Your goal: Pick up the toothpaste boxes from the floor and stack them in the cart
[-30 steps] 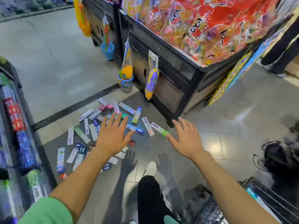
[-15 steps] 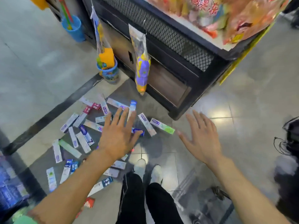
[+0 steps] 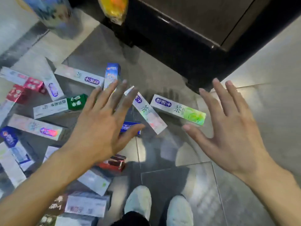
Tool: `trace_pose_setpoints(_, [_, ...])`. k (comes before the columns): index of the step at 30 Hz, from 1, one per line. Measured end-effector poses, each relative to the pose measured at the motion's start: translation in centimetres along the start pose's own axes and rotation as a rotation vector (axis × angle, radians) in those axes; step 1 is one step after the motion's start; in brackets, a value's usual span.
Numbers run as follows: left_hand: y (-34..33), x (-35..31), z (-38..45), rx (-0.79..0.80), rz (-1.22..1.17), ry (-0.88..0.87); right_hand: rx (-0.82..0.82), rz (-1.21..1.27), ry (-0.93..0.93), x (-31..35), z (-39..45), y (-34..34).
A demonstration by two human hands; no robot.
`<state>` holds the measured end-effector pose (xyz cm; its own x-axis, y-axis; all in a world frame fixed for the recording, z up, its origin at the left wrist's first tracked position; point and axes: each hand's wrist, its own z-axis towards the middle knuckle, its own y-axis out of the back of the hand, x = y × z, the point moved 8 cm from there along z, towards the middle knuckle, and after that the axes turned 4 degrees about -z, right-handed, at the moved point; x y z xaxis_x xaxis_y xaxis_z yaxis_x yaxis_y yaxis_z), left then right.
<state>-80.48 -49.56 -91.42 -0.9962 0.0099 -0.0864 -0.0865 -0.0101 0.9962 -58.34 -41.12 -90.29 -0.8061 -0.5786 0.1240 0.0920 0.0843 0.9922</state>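
My left hand (image 3: pixel 99 126) and right hand (image 3: pixel 228 128) hover apart, fingers spread and holding nothing, above toothpaste boxes (image 3: pixel 50 106) scattered on the floor (image 3: pixel 268 95) from seven to twelve o'clock, a green-ended box (image 3: pixel 178 109) between them.

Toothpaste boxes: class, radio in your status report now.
Left hand and right hand open, empty. Toothpaste boxes on floor, none picked. Display stand close behind.

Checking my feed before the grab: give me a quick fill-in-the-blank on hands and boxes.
1. Both hands, left hand and right hand, hold ____.
2. The box with the green end lies nearest the ____ hand.
3. The toothpaste boxes lie on the ____.
4. The person's shoes are ____ in colour.

Missing: nothing; right; floor; white
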Motion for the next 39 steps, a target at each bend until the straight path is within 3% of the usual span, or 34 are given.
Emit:
trace_pose_setpoints(6, [-10.6,1.7,1.2,-0.051,-0.04,-0.012,0.012,0.038,-0.028,-2.4,1.7,-11.6])
trace_pose_setpoints(11, [-14.0,2.2,2.2,-0.026,-0.11,-0.004,0.097,0.027,-0.073,-4.0,3.6,-17.3])
trace_pose_setpoints(19, [-18.3,2.3,3.7,0.126,-0.067,-0.232,0.4,0.018,-0.13,-5.7,7.6,-24.5])
trace_pose_setpoints(24, [-20.5,3.9,6.4,0.244,0.05,-0.366,0.408,0.051,-0.233,-7.0,6.1,-24.9])
trace_pose_setpoints(31, [-23.8,1.9,9.9,0.386,0.035,-0.446,0.321,0.601,-0.487,-9.3,2.9,-23.7])
trace_pose_setpoints(35, [-24.7,1.6,10.5,0.462,0.142,-0.545,0.241,0.765,-0.556,-10.3,2.0,-22.3])
trace_pose_setpoints(39, [-24.4,1.7,11.5,0.404,0.068,-0.521,0.138,0.959,-0.624,-10.6,0.6,-22.0])
